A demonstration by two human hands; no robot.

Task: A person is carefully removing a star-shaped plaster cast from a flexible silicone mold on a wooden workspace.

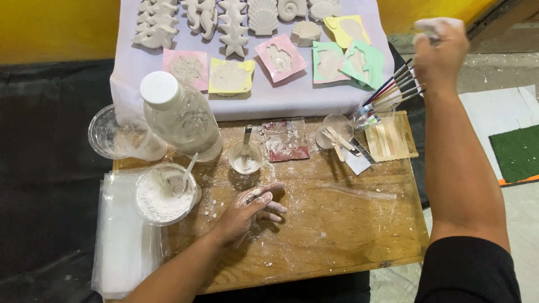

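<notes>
Left hand: the left hand lay palm down on the wooden tabletop; fingers dusted white, loosely spread, its grip holding nothing
Right hand: the right hand was raised past the tabletop's far right corner; its grip pinched a white wad
Nearest the left hand: a small cup of white paste with a stirrer stood just beyond the fingertips; a bowl of white powder with a spoon sat to the left
Behind: a capped plastic bottle leaned beside an empty clear cup
Right side: brushes in a jar; wooden sticks near it
Far cloth: plaster sea shapes and coloured moulds lay on a white cloth
</notes>
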